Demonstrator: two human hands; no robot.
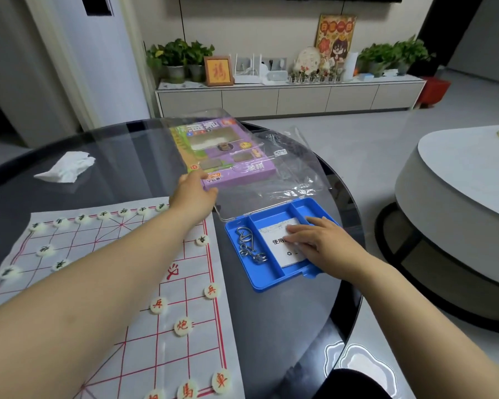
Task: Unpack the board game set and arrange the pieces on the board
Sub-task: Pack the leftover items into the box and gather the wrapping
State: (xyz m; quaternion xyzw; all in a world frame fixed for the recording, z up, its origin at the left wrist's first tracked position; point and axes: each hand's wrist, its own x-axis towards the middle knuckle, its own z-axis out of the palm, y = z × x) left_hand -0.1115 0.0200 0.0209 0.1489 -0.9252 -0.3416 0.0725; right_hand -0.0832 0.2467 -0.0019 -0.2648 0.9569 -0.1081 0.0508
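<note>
A white Chinese chess board sheet (144,349) lies on the dark round table, with several round white pieces (159,305) set along its lines. My left hand (192,194) grips the near edge of a clear lid carrying a purple game card (228,156), lifted and tilted over the table. To the right lies a blue compartment tray (268,279) holding metal wire puzzle rings (249,247) and a white instruction card (280,243). My right hand (320,243) rests flat on that card with straight fingers.
A crumpled white tissue (67,168) lies at the table's far left. A clear plastic wrapper (294,162) is spread behind the tray. The table's right edge (355,286) curves close by the tray. A grey round ottoman (455,214) stands to the right.
</note>
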